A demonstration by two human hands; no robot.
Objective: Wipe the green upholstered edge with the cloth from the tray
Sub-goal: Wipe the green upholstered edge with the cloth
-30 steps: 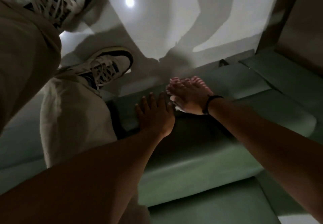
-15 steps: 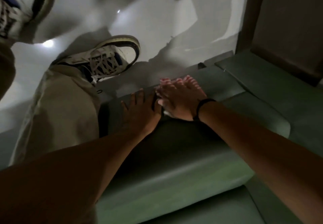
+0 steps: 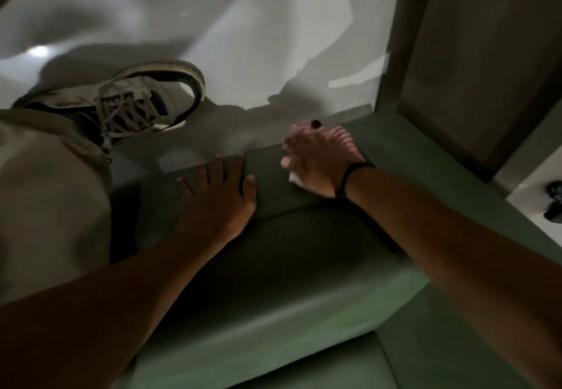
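Note:
The green upholstered edge (image 3: 267, 173) runs across the middle of the view, above a rounded green cushion (image 3: 273, 312). My right hand (image 3: 316, 160), with a black band on the wrist, presses a pink-and-white striped cloth (image 3: 349, 147) onto the edge near its far right end. A white corner of the cloth shows under the palm. My left hand (image 3: 219, 197) lies flat on the edge to the left, fingers spread, holding nothing. A clear gap separates the two hands. No tray is in view.
My beige trouser leg (image 3: 51, 206) and a white laced sneaker (image 3: 137, 103) stand on the pale glossy floor (image 3: 243, 39) left of the seat. A brown upright panel (image 3: 471, 54) rises at the right. Dark small objects (image 3: 555, 203) lie on a white surface at the far right.
My right hand has slid the cloth to the right along the edge, away from my left hand, which was touching it before. The view has shifted leftward.

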